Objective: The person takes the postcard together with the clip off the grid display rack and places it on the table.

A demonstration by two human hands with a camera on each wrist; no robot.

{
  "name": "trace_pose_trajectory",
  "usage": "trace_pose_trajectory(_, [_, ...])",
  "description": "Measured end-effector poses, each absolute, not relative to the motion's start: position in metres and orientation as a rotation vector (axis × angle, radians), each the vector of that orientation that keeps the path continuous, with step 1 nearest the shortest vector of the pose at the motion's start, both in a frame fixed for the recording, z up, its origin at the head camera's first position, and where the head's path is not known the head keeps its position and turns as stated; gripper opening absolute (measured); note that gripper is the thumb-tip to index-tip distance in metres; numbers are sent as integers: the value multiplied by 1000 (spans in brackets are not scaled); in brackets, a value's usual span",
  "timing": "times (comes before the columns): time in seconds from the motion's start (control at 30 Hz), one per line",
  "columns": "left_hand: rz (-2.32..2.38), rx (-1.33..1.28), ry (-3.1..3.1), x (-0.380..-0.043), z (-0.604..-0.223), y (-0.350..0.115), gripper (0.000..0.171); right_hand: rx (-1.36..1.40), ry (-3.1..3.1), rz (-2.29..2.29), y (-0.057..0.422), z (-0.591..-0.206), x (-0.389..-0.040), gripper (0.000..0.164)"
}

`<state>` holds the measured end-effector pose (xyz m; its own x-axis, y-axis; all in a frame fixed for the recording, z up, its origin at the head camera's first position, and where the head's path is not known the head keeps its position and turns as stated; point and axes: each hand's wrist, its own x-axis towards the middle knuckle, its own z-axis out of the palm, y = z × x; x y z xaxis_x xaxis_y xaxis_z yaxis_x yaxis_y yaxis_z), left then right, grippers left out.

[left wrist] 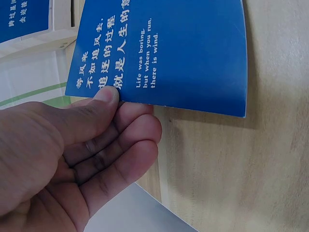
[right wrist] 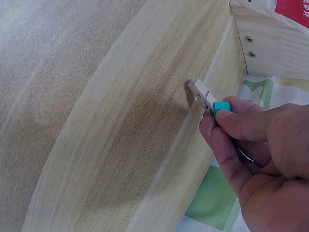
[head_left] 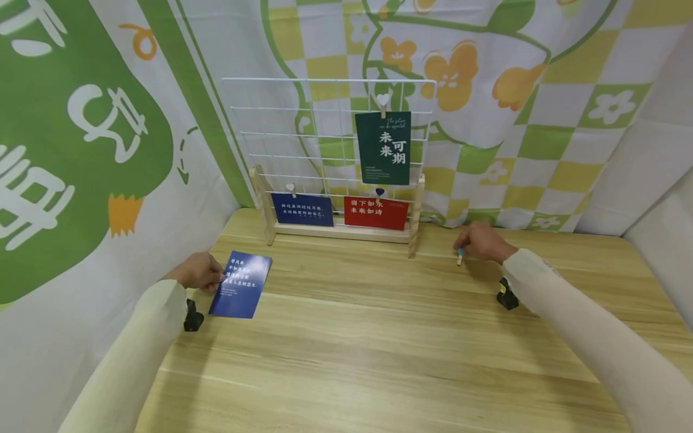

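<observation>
My left hand (head_left: 201,272) pinches the left edge of a blue card (head_left: 240,285) with white writing, thumb on its printed face. In the left wrist view the thumb and curled fingers (left wrist: 140,130) show at the card's edge. Over at the right, my right hand (head_left: 482,242) pinches a small wooden clothespin (head_left: 459,258). The right wrist view shows its teal end (right wrist: 222,106) between thumb and fingers, with the wooden tip pointing away from the hand, close over the table.
A white wire grid rack (head_left: 287,133) on a wooden stand (head_left: 346,233) stands at the back. Heart-topped clips hold a green card (head_left: 384,150), a blue landscape card (head_left: 303,210) and a red card (head_left: 376,213) on it. Patterned cloth (head_left: 568,120) hangs behind the wooden table (head_left: 379,349).
</observation>
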<state>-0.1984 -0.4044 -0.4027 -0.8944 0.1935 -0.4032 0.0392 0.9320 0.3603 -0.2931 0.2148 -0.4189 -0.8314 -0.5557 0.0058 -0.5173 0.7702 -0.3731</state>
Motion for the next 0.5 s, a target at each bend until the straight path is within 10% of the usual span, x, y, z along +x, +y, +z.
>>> trace_pose_trajectory(0.5, [513,-9,2608,-200,-412,-406,14,-824,2869,-570,215,-422,-295,12])
